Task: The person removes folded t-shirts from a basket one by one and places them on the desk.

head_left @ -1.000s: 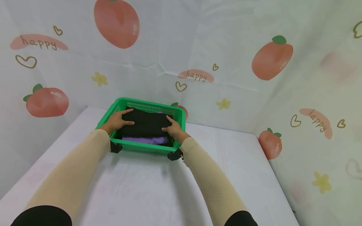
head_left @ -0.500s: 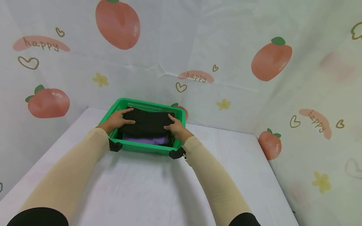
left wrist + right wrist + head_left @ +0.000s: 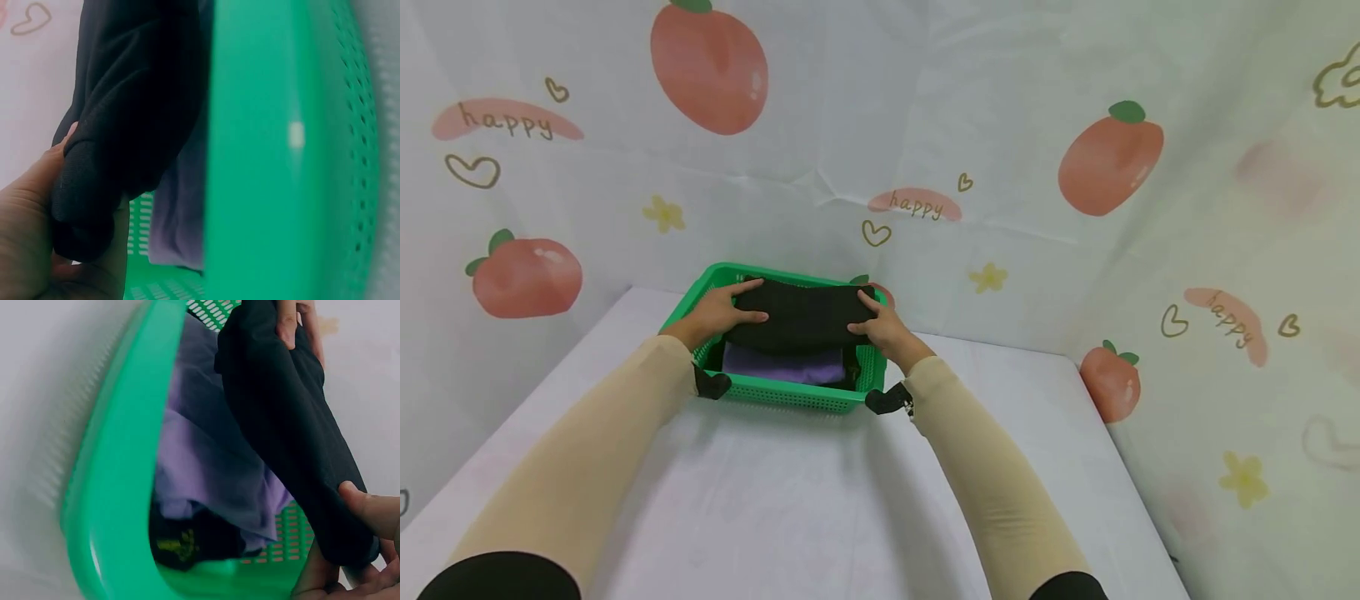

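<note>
One black cloth (image 3: 805, 317) is up over the far part of the green basket (image 3: 790, 394). Your left hand (image 3: 711, 316) pinches its left end; your right hand (image 3: 891, 334) pinches its right end. Purple cloth (image 3: 784, 365) lies below. If one pinch slips, that end could drop and the folds could flop open.

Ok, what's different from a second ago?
The folded black cloth has come up, shifting slightly right in the head view, with the left hand and right hand gripping its ends. More of the purple cloth beneath shows. The green basket stayed put; neither hand let go.
</note>
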`<move>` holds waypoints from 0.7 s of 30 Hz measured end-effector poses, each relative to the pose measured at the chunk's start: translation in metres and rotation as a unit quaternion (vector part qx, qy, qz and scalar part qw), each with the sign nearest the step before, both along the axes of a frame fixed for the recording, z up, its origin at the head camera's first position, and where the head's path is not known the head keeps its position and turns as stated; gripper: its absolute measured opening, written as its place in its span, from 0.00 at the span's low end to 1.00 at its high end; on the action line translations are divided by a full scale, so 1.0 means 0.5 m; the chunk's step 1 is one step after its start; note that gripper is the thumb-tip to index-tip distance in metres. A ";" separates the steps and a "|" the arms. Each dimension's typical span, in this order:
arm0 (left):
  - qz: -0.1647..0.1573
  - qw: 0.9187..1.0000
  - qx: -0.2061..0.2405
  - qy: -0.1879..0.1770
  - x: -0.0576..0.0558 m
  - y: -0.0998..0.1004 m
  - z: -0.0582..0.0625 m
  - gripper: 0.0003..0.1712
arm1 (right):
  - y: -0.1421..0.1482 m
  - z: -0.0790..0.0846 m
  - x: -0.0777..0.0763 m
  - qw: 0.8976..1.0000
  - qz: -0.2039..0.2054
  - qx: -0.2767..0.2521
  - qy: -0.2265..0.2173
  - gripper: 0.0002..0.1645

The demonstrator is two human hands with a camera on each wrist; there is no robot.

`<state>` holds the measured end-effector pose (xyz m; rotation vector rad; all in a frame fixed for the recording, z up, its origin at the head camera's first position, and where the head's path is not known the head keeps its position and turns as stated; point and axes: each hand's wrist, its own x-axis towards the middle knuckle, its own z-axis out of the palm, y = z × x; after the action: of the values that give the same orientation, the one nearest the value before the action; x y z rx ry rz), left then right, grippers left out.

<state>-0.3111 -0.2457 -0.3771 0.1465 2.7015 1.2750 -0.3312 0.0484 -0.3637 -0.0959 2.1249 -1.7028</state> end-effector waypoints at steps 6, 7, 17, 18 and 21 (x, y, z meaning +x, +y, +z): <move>-0.006 0.999 0.031 -0.014 -0.008 0.037 0.015 0.47 | 0.043 0.013 -0.006 0.999 -0.016 0.030 0.012 0.46; -0.008 0.999 0.034 -0.014 -0.009 0.044 0.017 0.47 | 0.050 0.014 -0.007 1.000 -0.019 0.023 0.009 0.47; -0.018 0.999 0.029 0.003 -0.031 0.100 0.015 0.46 | 0.114 0.015 -0.010 1.000 -0.028 -0.001 -0.012 0.48; -0.021 0.999 0.029 0.005 -0.034 0.106 0.015 0.46 | 0.121 0.015 -0.010 0.999 -0.031 -0.002 -0.012 0.48; -0.027 0.999 0.036 0.009 -0.041 0.124 0.016 0.47 | 0.143 0.017 -0.009 0.999 -0.031 -0.010 -0.010 0.48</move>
<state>-0.3317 -0.1835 -0.3694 0.2397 2.6492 1.3614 -0.3358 0.1197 -0.3552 -0.0186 2.1182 -1.7532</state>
